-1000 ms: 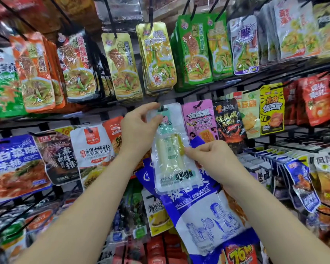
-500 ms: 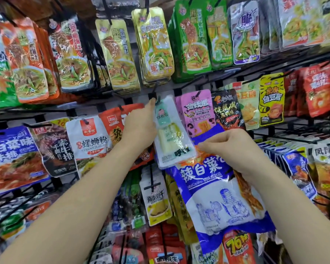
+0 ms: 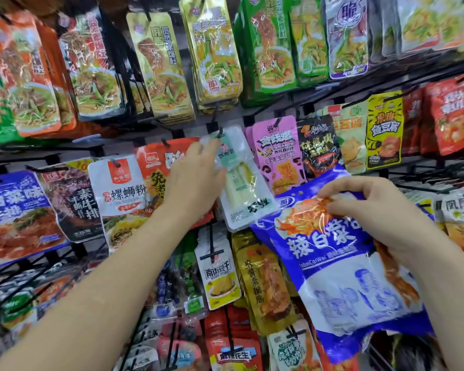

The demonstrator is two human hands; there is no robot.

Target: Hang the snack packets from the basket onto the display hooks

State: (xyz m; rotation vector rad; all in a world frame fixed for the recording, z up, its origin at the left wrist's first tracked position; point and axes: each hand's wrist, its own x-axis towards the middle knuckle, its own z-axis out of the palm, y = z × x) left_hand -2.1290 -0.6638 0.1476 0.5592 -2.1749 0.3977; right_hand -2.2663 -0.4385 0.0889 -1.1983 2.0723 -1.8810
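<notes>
The orange packet (image 3: 152, 167) was largely covered by the left hand (image 3: 194, 183), whose grip on the clear packet (image 3: 243, 183) could not be told. The blue packet (image 3: 340, 266) was hidden at 3 o'clock by the right hand (image 3: 373, 207). The low packets (image 3: 19, 306) at 7 o'clock were blurred.

Body in view: hands and forearms only. Bare left hand (image 3: 196, 180) and right hand (image 3: 373, 207); left forearm (image 3: 105, 277) and right forearm (image 3: 445, 279) bare all the way to the frame edge (upper arms out of shot). Slim wrists, slender fingers. Nail detail too blurred to read.
</notes>
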